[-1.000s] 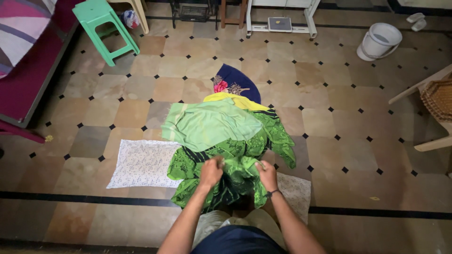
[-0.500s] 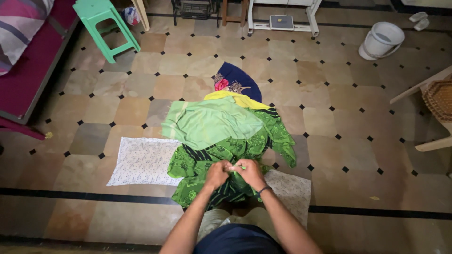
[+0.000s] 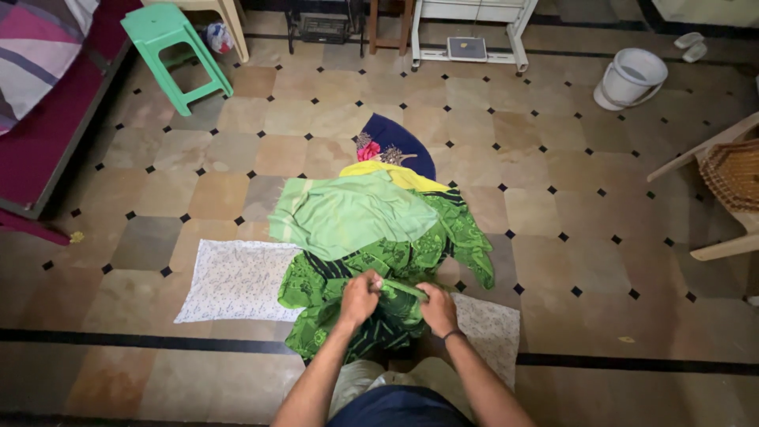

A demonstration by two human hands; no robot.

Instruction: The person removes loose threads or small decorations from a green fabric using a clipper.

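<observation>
Gripping the green patterned garment [image 3: 371, 273] with both fists: left hand [image 3: 360, 299] and right hand [image 3: 437, 307] each pinching a fold of its near edge, stretching a strip between them. Lying on the tiled floor [image 3: 553, 198] atop a white printed cloth [image 3: 237, 278] (pale green cloth [image 3: 348, 209] heaped just behind).

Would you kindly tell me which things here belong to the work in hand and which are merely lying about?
In hand:
- patterned green garment, gripped by left hand and right hand
- light green cloth
- white printed cloth

Lying about:
- green stool
- white bucket
- wicker basket
</observation>
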